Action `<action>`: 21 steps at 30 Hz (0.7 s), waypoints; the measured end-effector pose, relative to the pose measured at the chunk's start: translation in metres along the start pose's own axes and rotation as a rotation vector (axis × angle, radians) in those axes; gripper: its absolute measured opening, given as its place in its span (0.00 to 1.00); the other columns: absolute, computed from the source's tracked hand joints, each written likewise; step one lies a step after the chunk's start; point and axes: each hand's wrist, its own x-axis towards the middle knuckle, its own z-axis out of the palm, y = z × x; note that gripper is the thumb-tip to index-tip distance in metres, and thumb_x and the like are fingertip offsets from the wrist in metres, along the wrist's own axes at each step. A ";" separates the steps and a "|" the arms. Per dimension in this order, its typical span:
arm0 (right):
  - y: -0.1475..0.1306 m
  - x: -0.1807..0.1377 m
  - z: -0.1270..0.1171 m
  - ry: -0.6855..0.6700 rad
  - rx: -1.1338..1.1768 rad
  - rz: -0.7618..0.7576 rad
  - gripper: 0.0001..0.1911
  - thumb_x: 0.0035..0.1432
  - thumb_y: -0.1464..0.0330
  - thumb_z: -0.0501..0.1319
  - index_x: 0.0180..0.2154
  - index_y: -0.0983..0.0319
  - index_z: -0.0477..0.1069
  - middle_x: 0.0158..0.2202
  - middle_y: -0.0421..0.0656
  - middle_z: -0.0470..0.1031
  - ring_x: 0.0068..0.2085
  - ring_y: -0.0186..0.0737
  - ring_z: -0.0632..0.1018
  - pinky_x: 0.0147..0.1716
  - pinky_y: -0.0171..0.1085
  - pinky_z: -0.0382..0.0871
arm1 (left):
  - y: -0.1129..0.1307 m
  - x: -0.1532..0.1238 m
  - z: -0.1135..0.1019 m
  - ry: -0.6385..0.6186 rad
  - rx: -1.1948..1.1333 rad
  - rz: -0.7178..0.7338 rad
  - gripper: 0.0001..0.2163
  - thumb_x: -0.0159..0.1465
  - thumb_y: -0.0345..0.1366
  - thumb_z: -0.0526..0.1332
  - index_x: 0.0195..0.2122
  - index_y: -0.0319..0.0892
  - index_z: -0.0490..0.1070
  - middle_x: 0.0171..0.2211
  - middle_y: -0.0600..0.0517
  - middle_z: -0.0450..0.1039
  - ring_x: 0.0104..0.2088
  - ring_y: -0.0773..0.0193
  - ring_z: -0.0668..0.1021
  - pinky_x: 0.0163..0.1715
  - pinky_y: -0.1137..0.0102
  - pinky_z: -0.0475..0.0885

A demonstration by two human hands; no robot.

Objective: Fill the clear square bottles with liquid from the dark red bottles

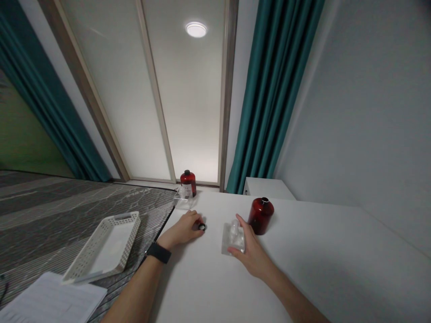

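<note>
My left hand (184, 229) rests on the white table (319, 251) with its fingers curled around a small black cap (201, 227). My right hand (251, 251) grips a clear plastic bottle (233, 237) that lies on the table. Just beyond that hand stands a red bottle (260, 215), uncapped and open at the top. A second red bottle (188, 182) with a black cap stands at the far edge of the table behind a clear container (183, 198). A black watch (158, 252) is on my left wrist.
A white perforated basket (104, 249) lies on the grey striped surface to the left, with white papers (50, 300) in front of it. A frosted window and teal curtains (269, 98) stand behind the table. A small white cabinet (267, 188) sits at the back.
</note>
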 end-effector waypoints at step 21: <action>0.029 0.090 0.020 0.058 -0.005 -0.063 0.51 0.52 0.67 0.67 0.71 0.53 0.43 0.61 0.51 0.67 0.63 0.52 0.69 0.64 0.52 0.59 | 0.010 0.007 0.011 0.232 -0.142 0.131 0.06 0.65 0.37 0.63 0.41 0.43 0.73 0.38 0.50 0.71 0.39 0.59 0.75 0.37 0.67 0.70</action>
